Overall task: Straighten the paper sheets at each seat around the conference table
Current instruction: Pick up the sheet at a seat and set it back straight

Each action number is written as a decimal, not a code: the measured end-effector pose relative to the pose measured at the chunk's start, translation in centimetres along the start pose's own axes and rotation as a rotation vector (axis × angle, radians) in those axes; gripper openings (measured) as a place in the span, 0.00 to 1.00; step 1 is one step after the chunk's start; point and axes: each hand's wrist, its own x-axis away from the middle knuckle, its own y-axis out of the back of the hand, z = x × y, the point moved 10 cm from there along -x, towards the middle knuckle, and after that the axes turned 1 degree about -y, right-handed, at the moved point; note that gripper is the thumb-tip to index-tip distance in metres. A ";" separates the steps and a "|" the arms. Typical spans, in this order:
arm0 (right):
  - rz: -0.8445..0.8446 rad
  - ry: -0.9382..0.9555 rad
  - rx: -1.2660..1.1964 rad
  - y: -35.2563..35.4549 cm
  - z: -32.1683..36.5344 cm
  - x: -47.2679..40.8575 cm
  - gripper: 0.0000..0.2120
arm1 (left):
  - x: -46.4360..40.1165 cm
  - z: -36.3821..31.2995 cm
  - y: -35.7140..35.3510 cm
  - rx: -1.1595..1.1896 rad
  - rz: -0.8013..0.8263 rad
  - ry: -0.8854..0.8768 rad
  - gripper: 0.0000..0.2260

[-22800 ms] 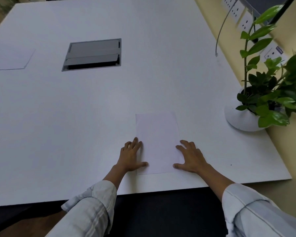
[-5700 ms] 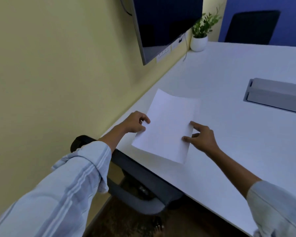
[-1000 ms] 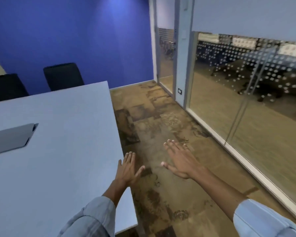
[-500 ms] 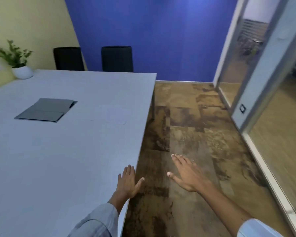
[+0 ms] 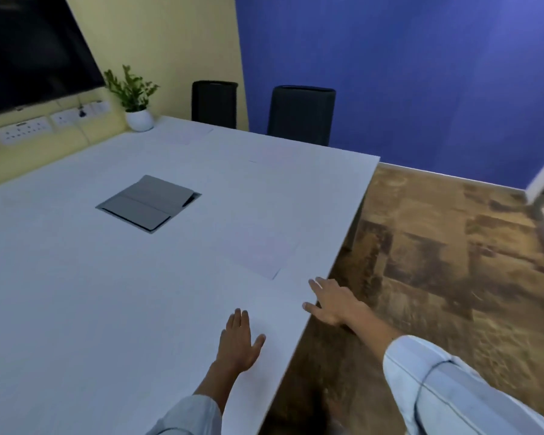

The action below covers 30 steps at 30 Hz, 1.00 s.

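Both hands are spread flat and hold nothing; the left hand [image 5: 239,342] is over the white table [image 5: 76,293] near its edge; the right hand [image 5: 335,301] is at the table's edge, just short of a skewed paper sheet [image 5: 264,249]; another sheet [image 5: 186,135] lies beside the potted plant [image 5: 135,98].

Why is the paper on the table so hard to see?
Head view: the white paper sheet nearly matches the pale table, only faint edges and a thin corner shadow show; the frame is soft with motion blur, and the wide lens bends the table edge.
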 end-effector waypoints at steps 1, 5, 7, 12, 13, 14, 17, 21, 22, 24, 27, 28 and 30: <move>0.017 0.023 0.014 0.4 -0.1 -2.9 0.38 | -2.1 0.1 0.1 0.036 -0.002 0.031 0.35; 0.090 0.079 0.024 1.3 -1.0 -14.0 0.36 | -10.0 0.6 0.1 0.229 -0.001 0.214 0.36; 0.116 0.096 -0.002 2.0 -1.7 -19.0 0.36 | -13.4 0.5 0.4 0.320 -0.017 0.307 0.36; 0.144 0.112 -0.136 4.7 -3.1 -29.1 0.37 | -19.9 0.3 1.3 0.689 -0.048 0.572 0.39; 0.138 0.104 -0.165 5.3 -3.5 -30.9 0.36 | -20.9 0.2 1.5 0.778 -0.067 0.629 0.40; 0.135 0.098 -0.184 5.6 -3.7 -32.4 0.35 | -21.6 0.3 1.6 0.856 -0.092 0.682 0.42; 0.189 0.113 -0.199 4.7 -3.1 -35.4 0.32 | -23.2 1.1 2.4 1.029 -0.223 0.840 0.43; 0.118 0.086 -0.084 2.4 -1.9 -35.4 0.31 | -23.9 2.3 3.0 1.254 -0.399 1.005 0.43; 0.065 0.078 -0.070 2.3 -1.6 -34.9 0.32 | -23.9 2.6 3.0 1.301 -0.423 1.036 0.43; -0.007 0.087 -0.082 2.5 -0.9 -34.1 0.35 | -23.7 3.1 2.6 1.392 -0.446 1.092 0.43; -0.006 0.139 -0.071 2.3 0.2 -33.8 0.42 | -23.8 3.5 1.5 1.490 -0.403 1.101 0.32; 0.014 0.155 -0.052 2.1 0.5 -33.8 0.44 | -23.8 3.6 1.1 1.474 -0.377 1.082 0.26; 0.054 0.160 -0.022 1.8 0.9 -33.8 0.46 | -23.3 3.7 1.0 1.389 -0.357 1.052 0.11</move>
